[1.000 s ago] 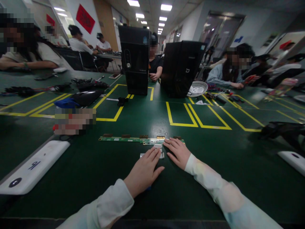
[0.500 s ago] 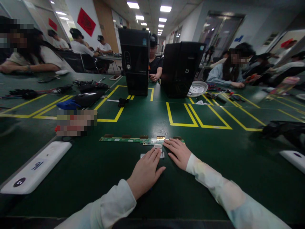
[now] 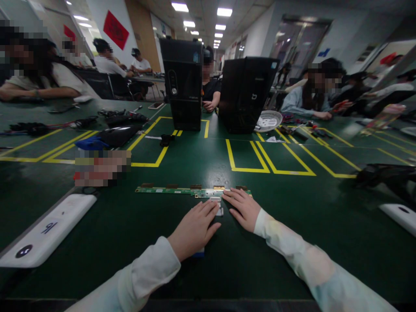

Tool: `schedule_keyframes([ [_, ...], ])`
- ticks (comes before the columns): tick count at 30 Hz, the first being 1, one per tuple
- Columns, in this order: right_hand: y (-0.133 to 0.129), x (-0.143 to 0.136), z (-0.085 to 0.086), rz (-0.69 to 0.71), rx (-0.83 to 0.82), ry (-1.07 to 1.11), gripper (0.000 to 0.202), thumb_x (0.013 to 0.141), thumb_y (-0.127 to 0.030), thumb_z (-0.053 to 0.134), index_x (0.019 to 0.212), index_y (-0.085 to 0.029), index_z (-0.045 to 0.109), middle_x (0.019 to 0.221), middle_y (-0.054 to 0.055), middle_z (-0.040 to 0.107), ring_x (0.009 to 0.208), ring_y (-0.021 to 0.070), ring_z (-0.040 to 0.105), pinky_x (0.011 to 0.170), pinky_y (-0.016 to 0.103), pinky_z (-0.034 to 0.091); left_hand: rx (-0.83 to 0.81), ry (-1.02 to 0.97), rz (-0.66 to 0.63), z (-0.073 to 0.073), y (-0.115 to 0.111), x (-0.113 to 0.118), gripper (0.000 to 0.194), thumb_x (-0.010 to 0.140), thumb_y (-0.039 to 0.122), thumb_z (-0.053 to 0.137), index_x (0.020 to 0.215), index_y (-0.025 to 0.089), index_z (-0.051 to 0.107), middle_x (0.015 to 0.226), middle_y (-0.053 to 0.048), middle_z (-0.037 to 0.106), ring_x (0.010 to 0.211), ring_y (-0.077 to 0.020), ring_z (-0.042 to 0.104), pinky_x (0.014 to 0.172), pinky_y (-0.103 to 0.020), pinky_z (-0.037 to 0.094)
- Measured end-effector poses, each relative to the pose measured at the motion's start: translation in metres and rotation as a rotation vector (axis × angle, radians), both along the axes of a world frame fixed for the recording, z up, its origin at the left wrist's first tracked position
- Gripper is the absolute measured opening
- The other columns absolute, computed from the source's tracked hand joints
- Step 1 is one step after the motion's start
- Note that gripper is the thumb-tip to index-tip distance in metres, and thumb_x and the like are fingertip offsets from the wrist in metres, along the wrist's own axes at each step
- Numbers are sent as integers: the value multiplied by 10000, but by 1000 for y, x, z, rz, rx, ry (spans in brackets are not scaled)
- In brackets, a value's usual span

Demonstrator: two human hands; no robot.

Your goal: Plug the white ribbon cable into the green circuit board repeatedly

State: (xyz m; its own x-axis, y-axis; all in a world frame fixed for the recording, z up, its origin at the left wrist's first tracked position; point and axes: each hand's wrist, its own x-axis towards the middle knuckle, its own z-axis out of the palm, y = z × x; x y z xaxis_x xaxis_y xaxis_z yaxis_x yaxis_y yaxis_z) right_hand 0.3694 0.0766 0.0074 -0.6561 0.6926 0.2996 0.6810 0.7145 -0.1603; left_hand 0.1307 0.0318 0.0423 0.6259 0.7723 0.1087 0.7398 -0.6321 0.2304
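The sleeves [image 3: 156, 268] look matt, the tabletop [image 3: 292, 203] glossy.

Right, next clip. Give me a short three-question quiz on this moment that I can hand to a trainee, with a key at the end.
1. True or false: the left hand is clenched into a fist.
2. Multiple choice. The right hand lies with its fingertips at:
A) a round white basket
B) a long green circuit board
C) a blue cloth
3. Fill in the number: ____ black computer towers stand upright on the green table, beyond the hands.

Key:
1. False; it is opened out, with its fingers extended.
2. B
3. Two
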Motion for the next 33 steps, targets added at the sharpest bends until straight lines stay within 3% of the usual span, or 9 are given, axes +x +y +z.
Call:
schedule_keyframes([
  [14,2,0,-5,-12,32,-9,466,942,-283,379,1376,-164,500,1414,110,503,1323,280,397,1082,529,355,38,-103,38,2,2,-4,508,979,443,349,1416,195,423,1465,-86,473,1355,-234,415,1112,-444,366],
  [18,3,1,-7,-6,35,-31,476,943,-286,376,1390,-170,488,1411,123,502,1332,287,388,1079,548,349,61,-128,150,10,7,-28,458,985,414,337,1360,203,495,1436,-76,498,1354,-231,410,1117,-452,359],
  [23,4,2,-8,-13,45,-39,478,952,-296,367,1394,-158,484,1420,127,493,1327,289,393,1076,537,358,17,-108,326,9,-3,-79,483,969,445,356,1363,205,499,1451,-82,479,1331,-243,440,1088,-461,396],
  [28,4,2,-10,-16,40,-41,477,958,-295,365,1408,-171,467,1432,120,479,1340,279,379,1086,528,349,-5,-28,438,-3,-22,-115,487,960,450,355,1340,204,534,1387,-84,551,1270,-248,513,1068,-471,419],
  [33,6,4,-12,-13,36,-50,486,954,-301,369,1414,-171,455,1425,130,483,1335,285,388,1085,542,345,78,-36,431,-21,-27,-123,486,945,439,373,1330,202,551,1404,-94,540,1297,-267,490,1087,-482,395],
])
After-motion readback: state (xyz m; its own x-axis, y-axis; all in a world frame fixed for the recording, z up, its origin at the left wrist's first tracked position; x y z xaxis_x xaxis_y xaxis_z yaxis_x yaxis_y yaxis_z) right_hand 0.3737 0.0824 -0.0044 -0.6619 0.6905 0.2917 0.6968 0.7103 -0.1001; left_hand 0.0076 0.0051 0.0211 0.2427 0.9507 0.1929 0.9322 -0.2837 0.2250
